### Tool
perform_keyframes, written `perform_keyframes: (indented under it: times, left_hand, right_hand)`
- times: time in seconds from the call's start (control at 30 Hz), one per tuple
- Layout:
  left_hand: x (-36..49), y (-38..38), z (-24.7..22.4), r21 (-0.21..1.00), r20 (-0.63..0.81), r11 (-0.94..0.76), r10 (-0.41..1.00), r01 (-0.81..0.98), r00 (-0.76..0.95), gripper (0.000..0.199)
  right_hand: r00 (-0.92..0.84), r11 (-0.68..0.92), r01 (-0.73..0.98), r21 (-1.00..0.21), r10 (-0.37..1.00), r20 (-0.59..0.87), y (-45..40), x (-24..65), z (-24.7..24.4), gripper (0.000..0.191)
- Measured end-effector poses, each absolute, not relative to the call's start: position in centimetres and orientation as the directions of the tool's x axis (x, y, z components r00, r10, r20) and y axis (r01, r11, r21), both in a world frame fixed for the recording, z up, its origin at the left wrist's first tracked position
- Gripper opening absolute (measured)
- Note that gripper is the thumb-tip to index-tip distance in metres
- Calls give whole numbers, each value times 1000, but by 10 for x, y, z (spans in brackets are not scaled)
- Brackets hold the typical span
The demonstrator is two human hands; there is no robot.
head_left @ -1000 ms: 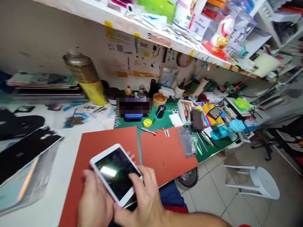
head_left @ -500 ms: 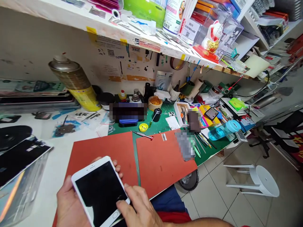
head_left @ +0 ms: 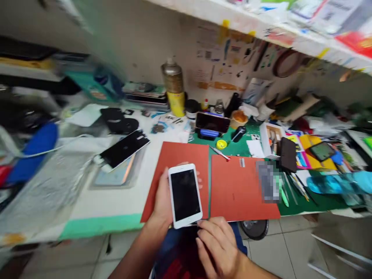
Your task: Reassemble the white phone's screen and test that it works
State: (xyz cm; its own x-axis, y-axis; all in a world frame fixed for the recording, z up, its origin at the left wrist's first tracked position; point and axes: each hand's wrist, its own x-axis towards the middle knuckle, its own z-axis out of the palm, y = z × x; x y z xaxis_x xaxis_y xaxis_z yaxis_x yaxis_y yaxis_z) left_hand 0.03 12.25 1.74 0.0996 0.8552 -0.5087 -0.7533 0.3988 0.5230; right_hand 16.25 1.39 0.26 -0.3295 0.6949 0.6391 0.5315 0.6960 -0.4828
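Observation:
A white smartphone (head_left: 186, 195) with a dark screen rests face up in my left hand (head_left: 163, 201). The palm and thumb lie along its left side, and fingertips show past its right edge. My right hand (head_left: 219, 246) is at the phone's lower right corner. Its index fingertip meets or nearly meets that corner, while the thumb lies lower and apart, with nothing visible between them. A thin darker edge shows under the phone's bottom end. Beneath the phone is the left red-brown mat (head_left: 157, 182); a second red-brown mat (head_left: 232, 193) lies to its right.
A black screen panel (head_left: 124, 151) lies on plastic sleeves at left. Behind the mats stand a spray can (head_left: 175, 91), a propped phone (head_left: 213, 123) and a yellow lid (head_left: 221, 144). A screwdriver (head_left: 220, 154) touches the right mat. Tweezers and a blue bottle (head_left: 334, 183) are at right.
The head view has swung left, bringing more of the left bench into sight. My right fingers have shifted from over the phone's lower screen to its lower right corner. My left hand keeps its hold.

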Motion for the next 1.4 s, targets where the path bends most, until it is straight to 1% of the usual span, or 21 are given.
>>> perform_keyframes:
  times: [0.1,0.23,0.4,0.53,0.7,0.77,0.87,0.93,0.97,1.07,1.13,1.2,1.27,1.33,1.4]
  left_hand:
    - [1,123,14,496,-456,377,880,-782,135,52]
    - [-1,122,11,477,-430,377,888,-794,163,53]
    - [-3,120,7,453,-425,391,885,-801,191,54]
    - [-2,120,7,457,-433,401,880,-794,195,56]
    - [-1,119,10,464,-428,396,883,-792,191,53]
    - [-2,119,9,470,-412,391,890,-791,196,52]
    - [-2,119,8,456,-416,403,885,-794,211,53]
    - [-2,120,8,437,-421,415,878,-798,226,54]
    - [-1,120,8,432,-422,416,877,-800,229,54]
    - [-1,120,9,442,-430,411,877,-797,213,52]
    - [-1,120,9,444,-442,413,873,-795,207,53]
    - [-3,120,8,434,-463,445,856,-783,230,59]
    - [-5,120,7,416,-499,503,823,-757,272,70]
    - [-6,120,6,409,-528,541,797,-735,293,78]
    - [-6,121,6,409,-530,539,797,-736,289,78]
  right_hand:
    - [-435,745,481,-463,661,611,13,167,0,21]
    - [-531,782,448,-433,622,575,14,165,-1,24]
    - [-547,778,457,-431,628,554,14,164,2,22]
    - [-536,749,502,-433,662,524,15,161,3,21]
    - [-580,749,554,-364,661,476,21,149,7,26]
    - [-526,711,601,-365,695,489,21,150,6,25]
    - [-324,586,697,-412,771,548,17,159,3,23]
    - [-227,533,724,-438,784,578,14,166,1,23]
    - [-211,529,722,-445,782,587,12,168,1,22]
    - [-240,567,673,-475,775,585,8,170,-1,19]
    - [-258,586,642,-493,772,581,7,167,-3,23]
    - [-247,566,651,-506,788,564,8,164,-7,29]
    - [-230,533,672,-513,810,540,11,161,-11,36]
    - [-243,539,666,-516,811,533,14,161,-14,35]
    - [-268,562,644,-519,801,535,18,161,-17,29]
